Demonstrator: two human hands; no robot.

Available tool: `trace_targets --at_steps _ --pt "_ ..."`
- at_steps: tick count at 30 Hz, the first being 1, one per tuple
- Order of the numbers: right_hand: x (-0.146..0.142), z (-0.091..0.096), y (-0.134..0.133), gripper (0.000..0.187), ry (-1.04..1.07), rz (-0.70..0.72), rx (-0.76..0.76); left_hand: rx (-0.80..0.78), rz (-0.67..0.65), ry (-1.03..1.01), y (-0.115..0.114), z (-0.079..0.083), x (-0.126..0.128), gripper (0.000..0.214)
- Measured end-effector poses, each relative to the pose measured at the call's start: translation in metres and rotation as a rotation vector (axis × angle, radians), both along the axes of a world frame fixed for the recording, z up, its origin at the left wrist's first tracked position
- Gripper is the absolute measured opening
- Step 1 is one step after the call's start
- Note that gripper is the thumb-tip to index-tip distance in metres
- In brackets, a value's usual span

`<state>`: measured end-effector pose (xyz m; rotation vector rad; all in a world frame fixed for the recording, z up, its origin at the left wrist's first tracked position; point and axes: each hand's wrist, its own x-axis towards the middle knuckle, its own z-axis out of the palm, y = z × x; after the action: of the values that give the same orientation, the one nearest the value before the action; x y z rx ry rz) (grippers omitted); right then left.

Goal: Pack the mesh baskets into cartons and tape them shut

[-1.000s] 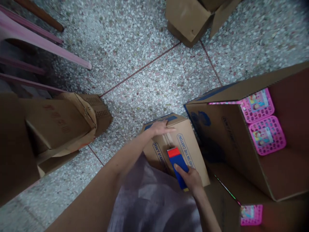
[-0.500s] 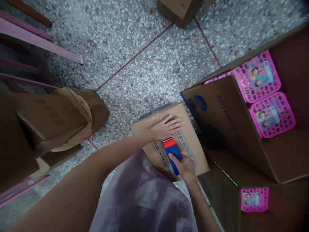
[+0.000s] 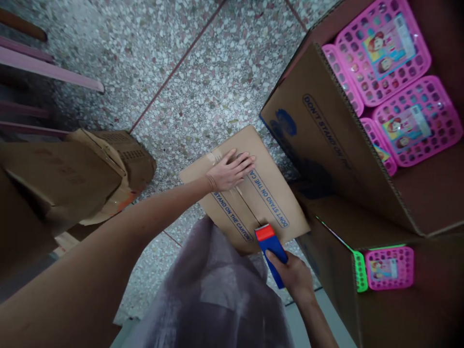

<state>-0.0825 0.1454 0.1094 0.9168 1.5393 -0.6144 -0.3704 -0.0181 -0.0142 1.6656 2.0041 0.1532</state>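
A closed cardboard carton (image 3: pixel 272 180) printed with blue lettering lies before me, its flaps meeting along a centre seam. My left hand (image 3: pixel 231 171) rests flat on its top with the fingers stretched out, beside a shiny strip of clear tape (image 3: pixel 213 156) at the far left edge. In my right hand (image 3: pixel 295 273) is a blue and red tape dispenser (image 3: pixel 272 249), gripped by its body. Its red head is over the seam near the carton's near right edge. Whether tape runs along the whole seam is hard to see.
At right stands a large open carton (image 3: pixel 326 130) holding pink perforated baskets (image 3: pixel 384 53). Below it, another open carton (image 3: pixel 391 319) holds a pink basket (image 3: pixel 389 268) and a green one (image 3: pixel 359 271). Worn cardboard boxes (image 3: pixel 87 179) and pink legs (image 3: pixel 54 70) are at left on the speckled floor (image 3: pixel 174 43).
My right hand has drawn the tape dispenser toward the carton's near right edge. My left hand stays on the carton. The view has shifted, showing more of the baskets.
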Motion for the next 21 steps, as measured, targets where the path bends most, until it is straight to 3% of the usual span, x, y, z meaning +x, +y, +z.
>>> trace_targets --at_steps 6,8,11,15,18,21 --pt "0.0 -0.022 -0.009 0.057 0.013 0.011 0.025 0.035 -0.004 -0.012 0.0 0.0 -0.003 0.057" --pt "0.001 -0.022 -0.01 0.057 0.02 0.026 0.038 0.024 0.077 0.003 0.007 0.002 0.012 0.057" --pt "0.002 -0.023 -0.011 0.055 0.04 0.038 0.038 -0.001 0.221 0.0 0.024 0.006 0.058 0.057" --pt "0.009 -0.026 -0.012 0.057 0.08 0.018 0.038 0.07 -0.115 -0.204 0.038 0.001 0.114 0.056" --pt "0.035 -0.019 -0.005 0.058 0.07 0.019 0.023 0.053 -0.136 -0.212 0.038 -0.005 0.125 0.056" --pt "0.088 -0.002 0.011 0.059 -0.051 -0.002 0.016 0.021 -0.133 -0.205 0.037 -0.006 0.121 0.057"
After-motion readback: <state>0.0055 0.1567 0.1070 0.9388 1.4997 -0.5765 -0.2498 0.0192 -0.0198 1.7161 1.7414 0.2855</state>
